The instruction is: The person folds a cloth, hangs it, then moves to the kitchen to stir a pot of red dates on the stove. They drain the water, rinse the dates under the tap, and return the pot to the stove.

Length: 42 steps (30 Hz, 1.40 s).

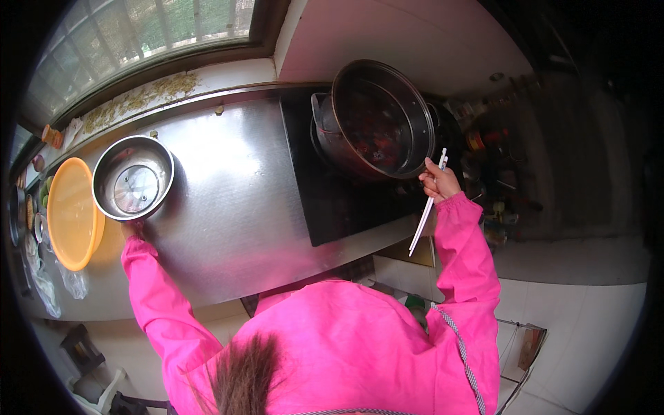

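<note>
My left hand [131, 227] is at the near side of a steel bowl [102, 181]. The bowl covers most of its fingers, and the hand seems to hold it from below. A clear, shiny round patch shows in the bowl's bottom. My right hand [438, 182] is closed around a pair of white chopsticks [420, 228], whose long ends point down toward me. That hand is beside the near right rim of a large, deep metal pot [325, 142] on a black cooktop [325, 214]. Dark liquid and reddish pieces [380, 131] lie in the pot.
An orange basin [62, 207] stands left of the bowl, with clear plastic bags [72, 280] near it. The steel counter [228, 187] runs between bowl and cooktop. Greenish scraps [142, 97] lie on the windowsill. Bottles and jars [484, 140] crowd the dark area right of the pot.
</note>
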### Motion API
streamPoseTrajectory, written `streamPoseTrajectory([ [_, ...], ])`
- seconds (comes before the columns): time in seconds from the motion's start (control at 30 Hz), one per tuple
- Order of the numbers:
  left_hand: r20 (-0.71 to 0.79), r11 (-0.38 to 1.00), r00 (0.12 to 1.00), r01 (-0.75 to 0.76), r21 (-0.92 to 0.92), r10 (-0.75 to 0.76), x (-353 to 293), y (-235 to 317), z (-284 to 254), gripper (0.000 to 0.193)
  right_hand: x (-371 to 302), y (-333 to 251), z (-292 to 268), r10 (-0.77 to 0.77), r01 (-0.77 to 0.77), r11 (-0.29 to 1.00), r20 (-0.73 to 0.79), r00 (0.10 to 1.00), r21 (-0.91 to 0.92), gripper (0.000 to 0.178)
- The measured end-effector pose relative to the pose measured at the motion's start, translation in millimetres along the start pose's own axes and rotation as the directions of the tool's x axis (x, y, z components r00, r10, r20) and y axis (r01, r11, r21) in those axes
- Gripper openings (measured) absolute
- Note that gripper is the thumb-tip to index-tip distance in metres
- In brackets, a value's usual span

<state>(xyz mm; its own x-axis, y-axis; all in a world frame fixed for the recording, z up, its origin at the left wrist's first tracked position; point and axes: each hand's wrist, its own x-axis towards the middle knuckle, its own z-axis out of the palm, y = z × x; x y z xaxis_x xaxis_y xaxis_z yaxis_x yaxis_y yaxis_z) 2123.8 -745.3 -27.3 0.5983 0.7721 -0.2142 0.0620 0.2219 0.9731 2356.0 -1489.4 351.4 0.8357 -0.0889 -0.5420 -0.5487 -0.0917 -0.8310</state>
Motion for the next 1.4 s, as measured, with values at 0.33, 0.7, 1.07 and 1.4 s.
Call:
streamPoseTrajectory([
  [0.33, -0.179, 0.955, 0.962, 0.159, -0.251, -0.208, -231.8, 96.1, 106.7, 0.018, 58.1, -44.1, -83.7, -0.255, 0.156, 0.894, -0.19, 0.948, -0.42, 0.04],
  [0.7, 0.612, 0.955, 0.788, -0.227, 0.189, 0.066, -248.3, 258.9, 440.9, 0.038, 146.8, -71.9, -69.9, -0.219, 0.252, 0.877, 0.126, 0.968, -0.41, 0.028],
  [1.07, 0.635, 0.848, 0.726, -0.489, 0.206, 0.264, -230.2, 248.8, 468.2, 0.029, 144.2, -63.0, -65.4, -0.262, 0.297, 0.895, 0.146, 0.954, -0.334, 0.021],
  [1.4, 0.6, 0.862, 0.76, -0.457, 0.217, 0.251, -226.1, 246.8, 475.2, 0.028, 191.6, -45.3, -88.3, -0.453, 0.493, 0.757, 0.198, 0.869, -0.43, 0.019],
])
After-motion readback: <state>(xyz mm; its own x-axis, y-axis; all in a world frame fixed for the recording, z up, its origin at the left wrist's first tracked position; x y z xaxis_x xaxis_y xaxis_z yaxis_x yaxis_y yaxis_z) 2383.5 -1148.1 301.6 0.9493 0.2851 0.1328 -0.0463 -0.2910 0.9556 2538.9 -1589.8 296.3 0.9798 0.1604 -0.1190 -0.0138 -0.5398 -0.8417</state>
